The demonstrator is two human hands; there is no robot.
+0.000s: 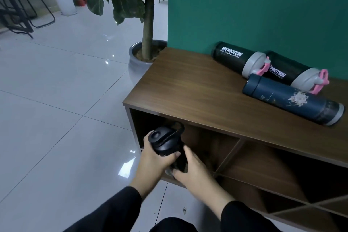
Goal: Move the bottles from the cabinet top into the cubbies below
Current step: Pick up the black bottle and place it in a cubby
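Observation:
A black bottle (165,142) with a flip lid is held upright at the mouth of the leftmost cubby (197,141). My left hand (153,158) wraps its upper part and my right hand (190,169) grips its lower part. On the wooden cabinet top (188,88) lie three more bottles on their sides: a black shaker (239,58) with a grey lid, a second black shaker (293,72) with a pink loop, and a dark blue flask (290,99) with a flower print in front of them.
A potted tree (147,51) stands on the tiled floor just left of the cabinet, against the green wall (263,5). More cubbies with diagonal dividers (282,184) run to the right. Black stool legs (22,15) stand far left.

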